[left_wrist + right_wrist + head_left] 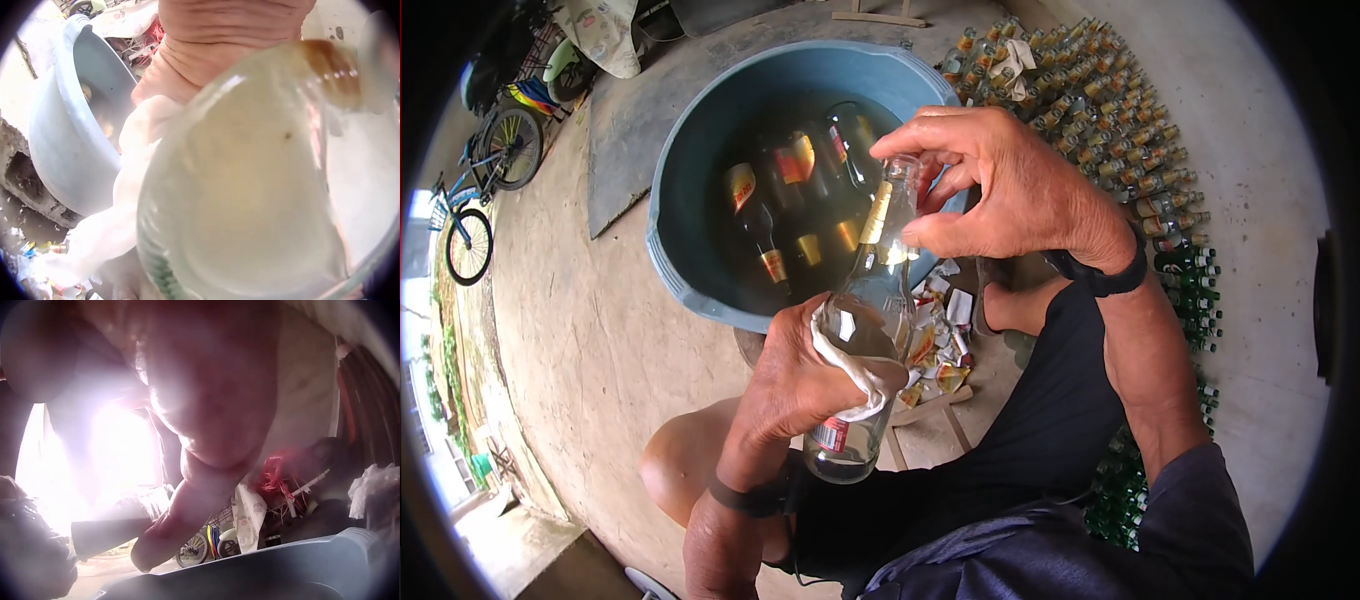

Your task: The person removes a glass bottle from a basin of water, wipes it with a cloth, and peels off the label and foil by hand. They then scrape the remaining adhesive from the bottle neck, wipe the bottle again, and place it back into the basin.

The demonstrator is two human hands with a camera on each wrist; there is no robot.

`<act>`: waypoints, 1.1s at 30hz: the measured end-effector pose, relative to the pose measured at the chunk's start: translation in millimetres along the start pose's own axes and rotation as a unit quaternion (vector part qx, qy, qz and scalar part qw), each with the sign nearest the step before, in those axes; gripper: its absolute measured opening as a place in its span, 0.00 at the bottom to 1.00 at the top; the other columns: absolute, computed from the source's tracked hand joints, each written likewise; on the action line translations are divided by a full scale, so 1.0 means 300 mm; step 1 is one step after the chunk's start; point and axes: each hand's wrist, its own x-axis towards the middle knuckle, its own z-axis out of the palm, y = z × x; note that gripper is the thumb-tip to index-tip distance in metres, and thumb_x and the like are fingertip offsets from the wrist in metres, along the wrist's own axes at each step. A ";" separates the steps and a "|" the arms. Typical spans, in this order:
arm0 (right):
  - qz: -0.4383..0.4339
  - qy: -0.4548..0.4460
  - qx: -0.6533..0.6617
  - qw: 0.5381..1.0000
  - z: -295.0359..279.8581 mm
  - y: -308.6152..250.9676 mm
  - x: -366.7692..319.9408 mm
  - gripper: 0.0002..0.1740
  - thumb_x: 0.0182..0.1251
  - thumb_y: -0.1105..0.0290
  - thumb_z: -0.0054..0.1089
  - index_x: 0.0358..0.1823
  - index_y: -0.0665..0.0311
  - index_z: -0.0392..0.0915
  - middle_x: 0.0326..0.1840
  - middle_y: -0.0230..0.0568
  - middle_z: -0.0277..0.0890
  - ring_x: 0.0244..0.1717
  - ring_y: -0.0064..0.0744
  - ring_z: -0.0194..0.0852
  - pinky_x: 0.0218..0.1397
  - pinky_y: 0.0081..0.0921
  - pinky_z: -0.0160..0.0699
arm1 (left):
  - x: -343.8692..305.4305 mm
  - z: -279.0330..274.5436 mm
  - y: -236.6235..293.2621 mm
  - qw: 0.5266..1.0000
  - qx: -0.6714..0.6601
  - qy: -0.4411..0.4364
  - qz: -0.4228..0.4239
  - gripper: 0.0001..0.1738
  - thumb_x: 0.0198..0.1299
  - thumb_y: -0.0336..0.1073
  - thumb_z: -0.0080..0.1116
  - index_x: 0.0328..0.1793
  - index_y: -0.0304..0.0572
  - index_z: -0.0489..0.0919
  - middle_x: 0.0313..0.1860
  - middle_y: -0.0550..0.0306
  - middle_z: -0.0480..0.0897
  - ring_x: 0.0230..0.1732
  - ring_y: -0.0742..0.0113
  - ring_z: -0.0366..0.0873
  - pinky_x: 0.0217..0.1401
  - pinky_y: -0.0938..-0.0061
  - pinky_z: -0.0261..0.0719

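A clear glass bottle (865, 310) with a gold neck label (878, 212) is held tilted over the person's lap, its mouth toward the tub. The left hand (785, 372) grips its body through a white cloth (855, 375). A red and white label piece (831, 434) shows low on the glass. Around the neck curl the fingers of the right hand (1010, 190), with the thumb against the neck label. In the left wrist view the bottle's base (250, 181) fills the front, beside the cloth (106, 219). The right wrist view shows the hand (212, 419) strongly backlit; the bottle is blurred there.
A blue tub (675, 220) of murky water with several labelled bottles (745, 190) stands ahead. Torn label scraps (940, 340) lie by its near right side. Rows of bottles (1100, 110) cover the floor on the right. A bicycle (485, 185) stands far left.
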 end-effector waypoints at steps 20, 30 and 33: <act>0.003 0.023 0.006 1.000 -0.010 0.011 -0.004 0.26 0.57 0.78 0.73 0.60 0.73 0.84 0.45 0.41 0.83 0.43 0.26 0.89 0.48 0.23 0.93 | 0.014 -0.009 -0.024 1.000 0.020 -0.007 0.009 0.30 0.36 0.35 0.85 0.48 0.35 0.85 0.38 0.59 0.88 0.40 0.75 0.82 0.49 0.74 0.83; 0.008 0.053 -0.006 0.999 -0.015 0.033 0.000 0.20 0.57 0.75 0.72 0.52 0.73 0.89 0.37 0.45 0.91 0.39 0.28 0.92 0.46 0.25 0.91 | 0.011 -0.002 -0.009 1.000 0.020 -0.018 0.008 0.30 0.35 0.33 0.84 0.49 0.37 0.85 0.38 0.60 0.88 0.40 0.75 0.83 0.49 0.74 0.83; 0.003 0.060 -0.010 0.998 -0.016 0.037 0.000 0.19 0.57 0.75 0.72 0.52 0.72 0.89 0.37 0.45 0.91 0.39 0.28 0.92 0.46 0.25 0.91 | 0.008 -0.001 -0.019 1.000 -0.005 -0.021 0.015 0.31 0.36 0.32 0.84 0.50 0.36 0.85 0.39 0.60 0.88 0.40 0.75 0.83 0.49 0.74 0.83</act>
